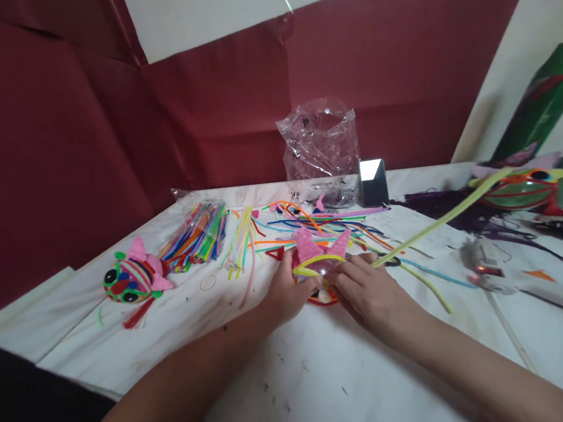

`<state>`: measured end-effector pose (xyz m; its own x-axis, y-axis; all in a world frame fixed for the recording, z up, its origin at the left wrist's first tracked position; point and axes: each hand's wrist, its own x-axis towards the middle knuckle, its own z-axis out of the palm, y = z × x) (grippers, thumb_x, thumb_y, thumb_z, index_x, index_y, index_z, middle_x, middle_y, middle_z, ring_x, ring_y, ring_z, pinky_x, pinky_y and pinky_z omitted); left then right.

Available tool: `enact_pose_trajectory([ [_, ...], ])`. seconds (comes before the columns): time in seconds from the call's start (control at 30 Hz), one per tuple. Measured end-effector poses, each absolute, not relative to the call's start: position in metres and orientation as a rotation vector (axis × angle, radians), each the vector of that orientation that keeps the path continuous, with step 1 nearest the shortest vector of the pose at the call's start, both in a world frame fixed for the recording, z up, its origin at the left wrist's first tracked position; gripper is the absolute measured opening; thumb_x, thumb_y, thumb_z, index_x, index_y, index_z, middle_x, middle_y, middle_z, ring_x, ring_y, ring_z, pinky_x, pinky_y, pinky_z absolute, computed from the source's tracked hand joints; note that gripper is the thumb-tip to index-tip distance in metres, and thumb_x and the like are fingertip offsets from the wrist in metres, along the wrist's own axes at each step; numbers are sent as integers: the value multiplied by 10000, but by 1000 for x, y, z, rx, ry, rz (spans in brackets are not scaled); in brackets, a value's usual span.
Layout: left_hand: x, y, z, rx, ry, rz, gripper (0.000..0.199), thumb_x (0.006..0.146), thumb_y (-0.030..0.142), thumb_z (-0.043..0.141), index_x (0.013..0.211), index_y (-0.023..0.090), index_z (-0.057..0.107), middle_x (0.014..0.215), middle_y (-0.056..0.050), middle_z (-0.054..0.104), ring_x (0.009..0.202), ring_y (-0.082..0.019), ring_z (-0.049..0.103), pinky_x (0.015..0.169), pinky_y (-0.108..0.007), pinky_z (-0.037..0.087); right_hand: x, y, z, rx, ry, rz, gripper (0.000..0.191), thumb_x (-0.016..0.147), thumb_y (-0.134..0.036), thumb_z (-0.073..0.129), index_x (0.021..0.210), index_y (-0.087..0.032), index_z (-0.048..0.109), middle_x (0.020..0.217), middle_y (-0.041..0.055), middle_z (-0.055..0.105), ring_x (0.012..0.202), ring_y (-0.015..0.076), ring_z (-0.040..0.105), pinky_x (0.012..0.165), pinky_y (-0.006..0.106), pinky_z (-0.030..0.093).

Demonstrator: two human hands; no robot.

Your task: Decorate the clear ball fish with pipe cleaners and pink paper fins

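Note:
Both hands meet around a small craft figure (324, 265) with pink pointed ears, a yellow curved strip and a red-orange lower rim. My left hand (290, 283) grips its left side, thumb across the front. On the right side, my right hand (361, 286) has its fingers bent together against the figure and a long yellow fuzzy strip (440, 221), which sticks up to the right from the fingers. The fingertips partly cover the figure's face.
A finished-looking colourful figure (132, 276) lies at the left, near a bag of pipe cleaners (199, 235). Loose strips spread behind the hands. A glue gun (498, 268) and another figure (520, 187) are at the right; a black box (374, 183) stands behind.

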<state>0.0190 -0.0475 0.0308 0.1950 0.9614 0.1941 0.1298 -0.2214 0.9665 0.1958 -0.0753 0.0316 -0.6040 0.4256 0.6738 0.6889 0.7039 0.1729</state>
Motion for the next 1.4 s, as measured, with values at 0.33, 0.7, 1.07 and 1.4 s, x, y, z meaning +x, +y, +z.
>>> enact_pose_trajectory([
  [0.33, 18, -46, 27, 1613, 999, 1163, 499, 632, 133, 621, 1110, 182, 489, 987, -35, 633, 854, -171, 603, 769, -272, 485, 195, -75, 32, -807, -2319, -554, 280, 901, -39, 375, 851, -179, 613, 768, 69, 607, 730, 225, 474, 698, 379, 314],
  [0.7, 17, -46, 29, 1543, 962, 1141, 510, 638, 145, 635, 1129, 180, 499, 924, -14, 630, 812, -155, 591, 750, -261, 479, 203, -67, 30, -740, -2205, -201, 140, 944, -133, 471, 912, -194, 593, 850, 76, 638, 769, 202, 531, 680, 336, 407],
  [1.07, 14, -42, 24, 1602, 958, 1116, 533, 673, 169, 618, 1188, 183, 482, 983, -28, 648, 840, -158, 588, 765, -264, 477, 205, -64, 21, -869, -2229, -371, 141, 929, -106, 474, 837, -173, 557, 764, 60, 559, 689, 197, 455, 638, 322, 380],
  [1.4, 17, -47, 30, 1510, 962, 1097, 641, 623, 188, 701, 1214, 177, 454, 1092, -78, 646, 899, -187, 607, 810, -300, 482, 199, -71, 24, -867, -2198, -492, 185, 907, -77, 484, 756, -175, 527, 743, 69, 550, 682, 206, 446, 631, 338, 377],
])
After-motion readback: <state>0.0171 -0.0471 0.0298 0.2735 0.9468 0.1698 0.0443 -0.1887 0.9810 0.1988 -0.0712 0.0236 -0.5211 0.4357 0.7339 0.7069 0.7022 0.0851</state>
